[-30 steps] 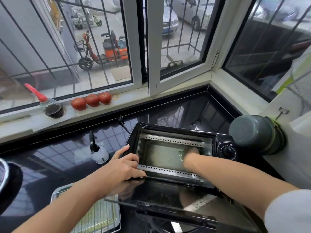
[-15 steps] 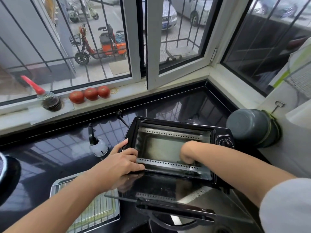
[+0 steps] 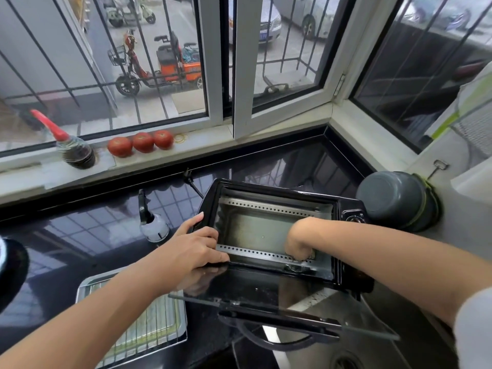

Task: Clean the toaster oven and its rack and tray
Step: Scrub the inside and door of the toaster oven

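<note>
The black toaster oven [image 3: 269, 189] stands on the dark counter with its cavity facing me and its glass door [image 3: 253, 286] folded down toward me. My left hand [image 3: 197, 246] grips the oven's left frame edge, thumb on the outside and fingers over the lower perforated strip. My right hand [image 3: 296, 245] is inside the cavity at the near right corner, curled round a small scouring pad [image 3: 310, 256] that is mostly hidden. The metal tray [image 3: 87, 286] lies at the lower left with the wire rack [image 3: 151, 326] in it.
A spray bottle [image 3: 153, 225] stands just left of the oven. A grey pot [image 3: 394, 201] lies on its side at the right. Three tomatoes [image 3: 143, 141] and a red-capped sauce bottle [image 3: 74, 151] sit on the sill. The sink [image 3: 343, 355] lies below the door.
My right hand has slid from the back middle of the cavity to its near right corner. My left hand keeps its hold on the oven's left edge.
</note>
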{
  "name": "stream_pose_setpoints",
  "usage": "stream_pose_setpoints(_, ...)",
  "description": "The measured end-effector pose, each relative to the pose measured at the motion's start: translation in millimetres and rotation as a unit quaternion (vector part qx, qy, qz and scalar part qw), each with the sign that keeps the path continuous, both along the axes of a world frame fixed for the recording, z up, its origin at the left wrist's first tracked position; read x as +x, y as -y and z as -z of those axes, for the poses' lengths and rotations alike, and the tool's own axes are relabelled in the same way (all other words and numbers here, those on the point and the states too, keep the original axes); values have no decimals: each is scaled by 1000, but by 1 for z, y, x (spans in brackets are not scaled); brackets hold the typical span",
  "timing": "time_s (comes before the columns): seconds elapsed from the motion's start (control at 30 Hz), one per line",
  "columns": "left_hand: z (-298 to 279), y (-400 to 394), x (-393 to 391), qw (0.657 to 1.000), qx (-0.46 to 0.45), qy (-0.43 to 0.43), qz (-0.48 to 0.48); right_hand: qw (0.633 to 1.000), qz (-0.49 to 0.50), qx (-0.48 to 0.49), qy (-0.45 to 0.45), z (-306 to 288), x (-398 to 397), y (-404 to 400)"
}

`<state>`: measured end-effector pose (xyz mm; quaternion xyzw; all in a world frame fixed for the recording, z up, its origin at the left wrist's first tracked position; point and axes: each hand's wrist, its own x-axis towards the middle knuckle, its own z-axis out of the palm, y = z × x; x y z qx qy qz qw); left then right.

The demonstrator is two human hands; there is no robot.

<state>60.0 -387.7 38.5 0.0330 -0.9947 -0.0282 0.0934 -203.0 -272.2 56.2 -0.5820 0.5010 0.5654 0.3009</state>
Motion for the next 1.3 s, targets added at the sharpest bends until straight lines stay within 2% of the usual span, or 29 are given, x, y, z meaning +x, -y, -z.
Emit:
stream_pose_setpoints(0.3,-1,0,-4,1000,11,-15,14,996,-79,-51,1,-28,10,-18)
stream_pose_setpoints(0.47,0,1,-7,999,29,-24,6,991,-37,-125,-26,-21,3,-25)
stream_pose_setpoints(0.6,0,-1,-7,999,26,-35,12,983,-56,-173,-25,-30,2,-35)
stream_pose_setpoints(0.83,-3,-1,-3,1000,5,16,8,967,-76,-234,-64,-48,8,-50)
stream_pose_setpoints(1.03,-25,-10,4,997,29,67,37,965,-110,-230,-69,-62,23,-76)
stream_pose_setpoints(1.17,-14,-8,12,996,-39,72,46,967,-76,-221,-99,-79,32,-91)
stream_pose_setpoints(1.3,-20,-11,15,982,-80,91,144,968,-79,-206,-121,-74,57,-100)
